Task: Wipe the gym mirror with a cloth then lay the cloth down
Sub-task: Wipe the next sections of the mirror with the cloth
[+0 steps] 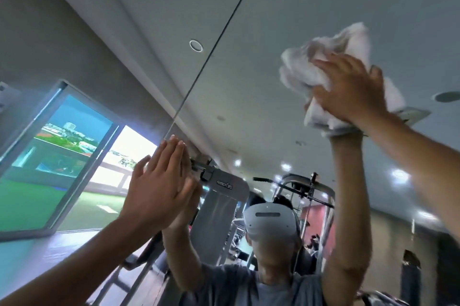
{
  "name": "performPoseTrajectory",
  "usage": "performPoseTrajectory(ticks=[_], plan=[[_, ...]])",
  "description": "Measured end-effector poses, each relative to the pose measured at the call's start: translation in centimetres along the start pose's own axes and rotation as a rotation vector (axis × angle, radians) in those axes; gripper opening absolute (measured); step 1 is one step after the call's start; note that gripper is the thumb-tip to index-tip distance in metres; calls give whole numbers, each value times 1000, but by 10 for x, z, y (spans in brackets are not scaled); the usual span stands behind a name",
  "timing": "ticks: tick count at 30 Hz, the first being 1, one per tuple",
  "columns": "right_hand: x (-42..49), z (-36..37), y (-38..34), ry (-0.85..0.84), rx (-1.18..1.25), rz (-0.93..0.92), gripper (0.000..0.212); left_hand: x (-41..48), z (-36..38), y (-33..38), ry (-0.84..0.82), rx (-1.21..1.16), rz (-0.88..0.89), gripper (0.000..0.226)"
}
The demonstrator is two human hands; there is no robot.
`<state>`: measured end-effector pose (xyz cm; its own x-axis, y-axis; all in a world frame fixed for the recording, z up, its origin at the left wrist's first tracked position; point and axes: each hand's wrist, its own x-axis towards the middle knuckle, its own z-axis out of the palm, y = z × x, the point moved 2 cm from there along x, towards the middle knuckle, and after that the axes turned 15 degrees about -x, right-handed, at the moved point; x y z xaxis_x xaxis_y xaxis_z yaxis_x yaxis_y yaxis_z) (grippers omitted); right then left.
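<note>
Mirror [249,69] glass fills almost your whole view, seen from below and tilted, with the gym's pale ceiling reflected across its upper part. At the far left, the glass shows a reflected window [62,146] with green ground and distant buildings beyond it.

Just right of that, your left hand [159,186] lies flat against the mirror. Its fingers are straight and close together, the thumb is held a little out to the side, and it holds nothing. The palm meets its own reflection on the glass. A thin dark seam [211,51] between two mirror panels runs from above your fingertips up toward the top edge.

Near the middle, low down, you see a reflected grey weight machine [219,206]. Beside it is your own reflection, wearing a white headset [270,223] and a grey shirt, with both arms raised. Small bright ceiling lights [399,173] show in the reflection to the right of the headset.

High on the right, a crumpled white cloth [306,69] sits bunched against the mirror. Your right hand [353,89] presses it to the glass with fingers spread over it, and folds of cloth stick out above, to the left and below the palm. Your two hands are well apart, the right one much higher than the left.
</note>
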<state>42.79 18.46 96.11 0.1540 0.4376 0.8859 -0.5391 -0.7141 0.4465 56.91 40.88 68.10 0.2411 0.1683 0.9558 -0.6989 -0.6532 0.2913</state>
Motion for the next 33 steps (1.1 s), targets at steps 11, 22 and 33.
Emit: performPoseTrajectory(ticks=[11, 22, 33], plan=[[-89, -6, 26, -15, 6, -761, 69, -43, 51, 146, -21, -250, 107, 78], [-149, -4, 85, 20, -33, -361, 65, -42, 71, 260, -97, -460, 93, 87], [-122, 4, 160, -19, -95, 80, 67, -55, 95, 262, 21, -205, 147, 75]])
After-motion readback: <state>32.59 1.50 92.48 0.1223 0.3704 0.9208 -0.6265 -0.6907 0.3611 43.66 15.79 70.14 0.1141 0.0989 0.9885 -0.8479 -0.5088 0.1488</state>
